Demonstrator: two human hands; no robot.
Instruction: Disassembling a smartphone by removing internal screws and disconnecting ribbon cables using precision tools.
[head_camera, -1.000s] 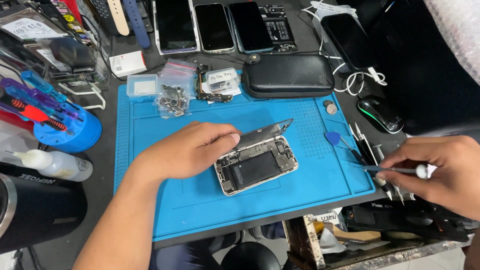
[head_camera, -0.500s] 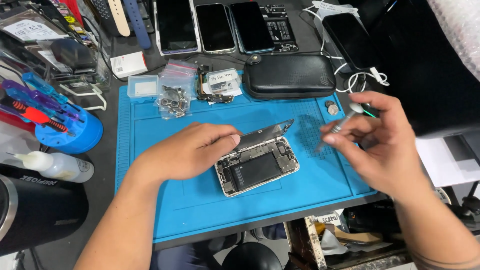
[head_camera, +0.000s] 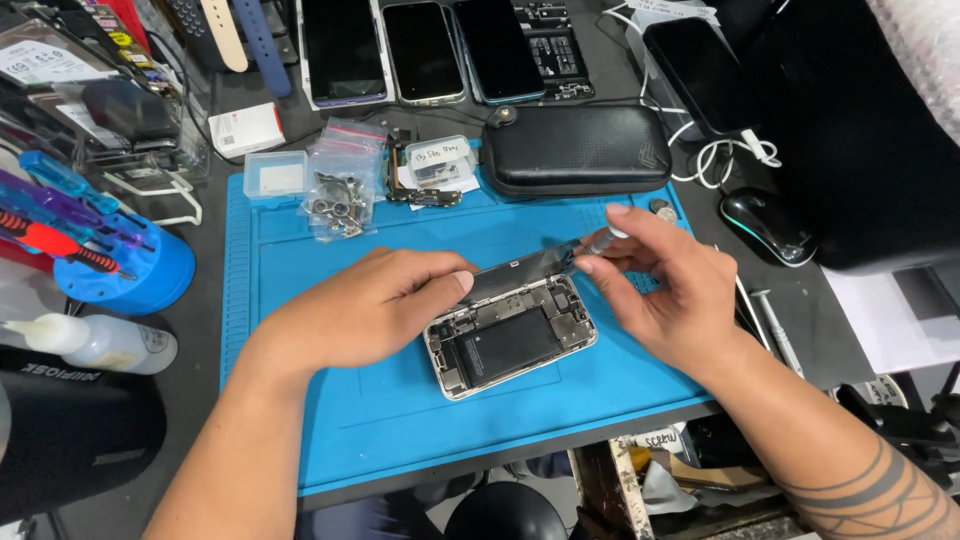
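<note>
While opened, phone (head_camera: 510, 340) between both hands.

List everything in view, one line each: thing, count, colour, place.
opened phone: 1, silver frame with dark insides, centre of mat
lifted screen panel: 1, dark, hinged up at the opened phone's far edge
work mat: 1, blue, on the desk
small tool: 1, pale, in right fingertips
zip case: 1, black, far edge of mat
parts bags: several, clear, far left of mat
clear box: 1, far left corner of mat
phones: 3, dark screens, back row
tool holder: 1, blue, left of mat
squeeze bottle: 1, clear, left
mouse: 1, black, right
left hand: 1, resting on the opened phone's near-left corner
right hand: 1, pinching the small tool
</note>
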